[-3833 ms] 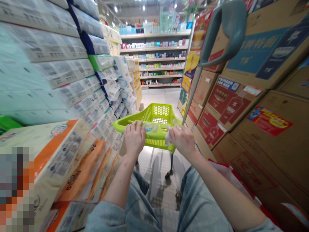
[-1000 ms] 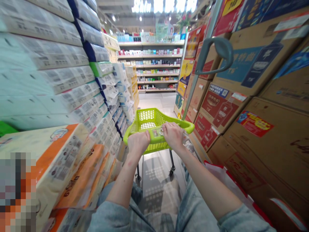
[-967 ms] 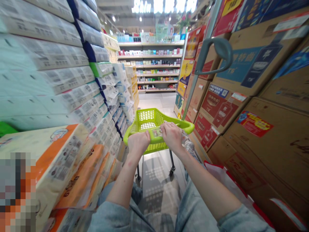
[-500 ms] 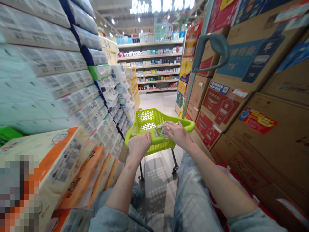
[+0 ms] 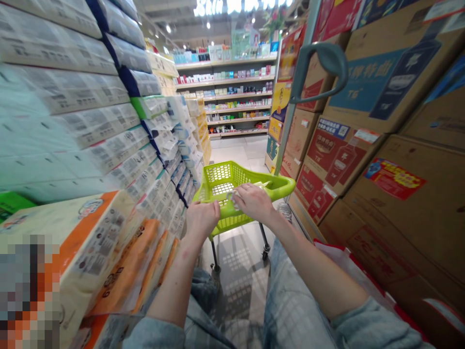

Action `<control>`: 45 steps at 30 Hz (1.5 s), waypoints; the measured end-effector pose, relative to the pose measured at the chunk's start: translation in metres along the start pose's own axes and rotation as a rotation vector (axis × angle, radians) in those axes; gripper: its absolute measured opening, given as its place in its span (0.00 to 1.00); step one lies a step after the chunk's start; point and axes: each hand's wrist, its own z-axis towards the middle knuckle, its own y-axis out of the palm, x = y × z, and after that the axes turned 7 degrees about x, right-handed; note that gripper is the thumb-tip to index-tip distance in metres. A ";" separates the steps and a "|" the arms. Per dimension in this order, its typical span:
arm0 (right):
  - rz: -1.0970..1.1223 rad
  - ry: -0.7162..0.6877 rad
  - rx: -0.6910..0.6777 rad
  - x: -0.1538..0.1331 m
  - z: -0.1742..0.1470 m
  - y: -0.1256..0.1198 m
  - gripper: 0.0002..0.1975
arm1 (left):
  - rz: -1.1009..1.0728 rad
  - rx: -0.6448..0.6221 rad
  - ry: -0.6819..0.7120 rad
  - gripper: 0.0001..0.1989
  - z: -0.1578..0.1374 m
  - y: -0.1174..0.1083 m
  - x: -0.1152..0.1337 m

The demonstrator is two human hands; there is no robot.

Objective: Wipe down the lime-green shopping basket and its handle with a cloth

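A lime-green shopping cart [image 5: 250, 173] with a perforated basket stands in front of me. My left hand [image 5: 203, 216] is closed around the left part of its handle [image 5: 228, 212]. To the right of it, my right hand [image 5: 252, 199] curls over a crumpled whitish wipe [image 5: 236, 199] and presses it on the handle. Most of the wipe is hidden under the fingers. The basket shows its grid floor, and wheeled legs show below.
Tall stacks of packaged tissue [image 5: 94, 92] line the left side, with orange-and-cream packs [image 5: 101, 232] close by. Cardboard cartons [image 5: 392, 179] are piled on the right, beside a grey-blue handle on a pole [image 5: 336, 68]. Stocked shelves [image 5: 240, 85] stand across the far end.
My right hand has slid left along the handle with the wipe, nearer my left hand, and its fingers are more curled. My left hand has shifted slightly left, still gripping.
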 end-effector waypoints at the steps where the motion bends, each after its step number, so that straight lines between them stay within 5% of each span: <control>1: -0.009 -0.009 -0.015 -0.005 0.002 -0.001 0.18 | 0.004 0.009 -0.004 0.33 0.000 0.001 0.001; 6: -0.018 0.056 -0.167 0.005 0.021 -0.004 0.24 | 0.000 0.034 -0.029 0.34 -0.003 0.000 0.004; 14: -0.151 0.374 -0.347 0.054 0.050 -0.003 0.23 | -0.035 0.049 -0.073 0.34 -0.007 -0.003 0.017; 22: -0.123 0.281 -0.386 0.012 0.055 0.009 0.20 | -0.027 0.073 -0.120 0.33 -0.007 -0.002 0.022; 30: -0.025 0.021 -0.014 -0.014 0.000 0.000 0.18 | -0.014 0.080 -0.125 0.34 -0.006 0.001 0.015; 35: 0.082 0.011 0.323 -0.023 -0.035 0.027 0.19 | -0.016 0.028 -0.083 0.34 -0.003 -0.007 0.024; 40: 0.035 -0.046 0.481 0.008 -0.064 0.059 0.21 | -0.025 0.021 -0.019 0.36 -0.004 -0.009 0.030; 45: 0.012 0.148 0.642 0.067 -0.075 0.056 0.22 | -0.028 -0.012 -0.054 0.35 -0.003 -0.006 0.034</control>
